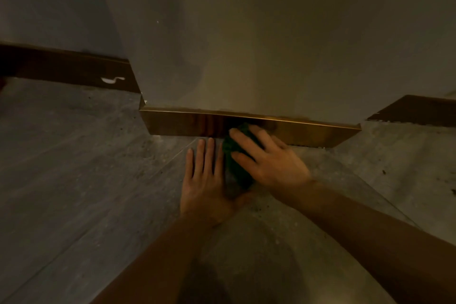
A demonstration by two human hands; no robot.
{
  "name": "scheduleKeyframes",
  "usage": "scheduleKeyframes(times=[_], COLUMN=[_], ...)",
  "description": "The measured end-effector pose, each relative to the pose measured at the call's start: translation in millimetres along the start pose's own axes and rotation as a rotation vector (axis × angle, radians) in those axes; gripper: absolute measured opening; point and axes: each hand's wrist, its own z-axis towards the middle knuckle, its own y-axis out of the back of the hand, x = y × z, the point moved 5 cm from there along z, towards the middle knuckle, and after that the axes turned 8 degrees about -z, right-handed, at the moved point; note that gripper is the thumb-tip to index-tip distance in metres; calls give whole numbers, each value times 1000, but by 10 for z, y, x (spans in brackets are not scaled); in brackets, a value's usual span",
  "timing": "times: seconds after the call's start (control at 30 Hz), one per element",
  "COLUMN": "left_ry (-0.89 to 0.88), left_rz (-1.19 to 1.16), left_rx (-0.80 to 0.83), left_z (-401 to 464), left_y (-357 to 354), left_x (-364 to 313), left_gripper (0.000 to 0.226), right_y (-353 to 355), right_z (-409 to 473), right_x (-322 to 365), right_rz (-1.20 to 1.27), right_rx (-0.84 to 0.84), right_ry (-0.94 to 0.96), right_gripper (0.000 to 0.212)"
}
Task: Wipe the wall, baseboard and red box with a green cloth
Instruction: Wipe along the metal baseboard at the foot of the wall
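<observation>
The green cloth (pixel 235 163) is bunched up at the foot of a projecting wall (pixel 246 44). My right hand (pixel 266 158) lies on top of it with fingers spread, pressing its far end against the shiny brass-coloured baseboard (pixel 177 122). My left hand (pixel 209 180) rests flat on the grey floor just left of the cloth, fingers straight and close together, its thumb side touching the cloth. No red box is in sight.
Dark brown baseboard (pixel 69 66) with a white paint smear runs along the recessed wall at left, and another dark strip (pixel 417 111) sits at right. The grey tiled floor (pixel 74 168) is dusty, with specks of debris at the right.
</observation>
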Motion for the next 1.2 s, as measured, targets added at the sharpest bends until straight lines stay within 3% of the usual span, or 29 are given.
scheduleKeyframes(times=[0.2,0.43,0.63,1.0,1.2], left_ry=[10,-1,-4,18,17], left_rz=[-2,3,5,5,-9], left_rx=[-19,-29,-33,-28,-23], left_z=[28,30,30,31,48], left_y=[-41,-74,-54,-58,-70], left_x=[18,32,36,51,64], left_gripper=[129,128,128,126,127], right_y=[-430,-663,-590,-613,-667], right_z=[272,195,157,168,105], right_x=[122,26,-72,-1,-77], right_rz=[-361,-566,-366,-557,-609], right_rx=[23,97,139,94,101], right_ry=[183,297,243,427,416], right_gripper=[56,71,87,61,66])
